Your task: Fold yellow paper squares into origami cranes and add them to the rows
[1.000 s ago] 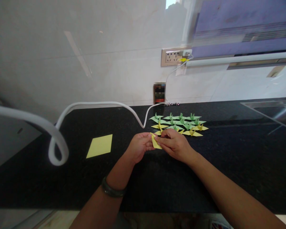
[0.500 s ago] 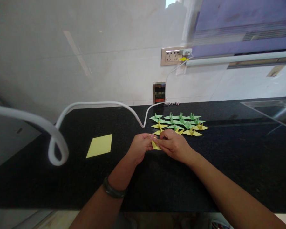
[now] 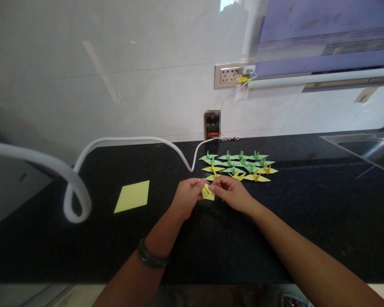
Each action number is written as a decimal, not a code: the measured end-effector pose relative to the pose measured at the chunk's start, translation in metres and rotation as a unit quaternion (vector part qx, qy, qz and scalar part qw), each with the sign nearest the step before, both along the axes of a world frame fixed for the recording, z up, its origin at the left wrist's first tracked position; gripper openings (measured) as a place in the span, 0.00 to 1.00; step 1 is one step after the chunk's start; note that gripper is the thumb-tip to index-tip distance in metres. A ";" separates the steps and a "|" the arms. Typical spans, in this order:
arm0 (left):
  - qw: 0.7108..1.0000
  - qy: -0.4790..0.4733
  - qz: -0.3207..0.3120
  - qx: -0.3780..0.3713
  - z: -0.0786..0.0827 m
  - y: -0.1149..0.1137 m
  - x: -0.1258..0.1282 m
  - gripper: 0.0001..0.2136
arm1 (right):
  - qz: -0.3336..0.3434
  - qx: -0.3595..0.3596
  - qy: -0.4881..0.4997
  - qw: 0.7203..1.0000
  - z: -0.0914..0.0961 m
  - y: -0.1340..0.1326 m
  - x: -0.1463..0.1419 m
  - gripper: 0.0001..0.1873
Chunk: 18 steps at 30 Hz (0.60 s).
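Note:
Between my hands is a small piece of folded yellow paper (image 3: 208, 194), held just above the black countertop. My left hand (image 3: 186, 197) pinches its left edge between thumb and fingers. From the right, my right hand (image 3: 232, 192) grips the upper right part of the same paper, thumb and fingertips together. Right behind my hands stand rows of folded paper cranes, green ones (image 3: 242, 162) at the back and yellow ones (image 3: 257, 176) at the front. A flat yellow paper sheet (image 3: 132, 196) lies to the left of my left hand.
A thick white cable (image 3: 131, 139) loops over the left of the black countertop (image 3: 211, 247). A phone-like device (image 3: 212, 124) leans on the wall below a socket (image 3: 229, 76) with a charger plugged in. The metal sink (image 3: 368, 149) is at the far right.
My right hand's fingers have shifted on the folded yellow paper, and more of its face now shows. The paper stays between both hands. The view has moved slightly.

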<state>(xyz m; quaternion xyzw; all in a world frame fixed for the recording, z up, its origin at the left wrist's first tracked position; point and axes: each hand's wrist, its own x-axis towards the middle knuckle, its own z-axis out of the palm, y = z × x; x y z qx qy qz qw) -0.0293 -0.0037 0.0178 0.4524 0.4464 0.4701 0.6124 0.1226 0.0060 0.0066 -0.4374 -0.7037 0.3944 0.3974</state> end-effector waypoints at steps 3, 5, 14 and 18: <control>1.000 0.021 0.011 0.007 0.001 -0.001 0.001 0.14 | 0.008 -0.009 -0.005 1.000 -0.001 0.000 -0.001 0.13; 0.999 0.032 0.008 0.011 0.000 0.000 0.001 0.14 | 0.023 -0.016 -0.010 1.000 -0.001 -0.001 -0.001 0.13; 0.999 0.029 0.006 0.020 -0.004 0.002 0.001 0.15 | 0.069 -0.075 0.001 0.995 -0.004 0.000 0.001 0.14; 0.998 0.049 0.003 0.042 -0.007 0.003 0.002 0.14 | 0.072 -0.064 0.008 0.995 -0.006 0.001 0.001 0.15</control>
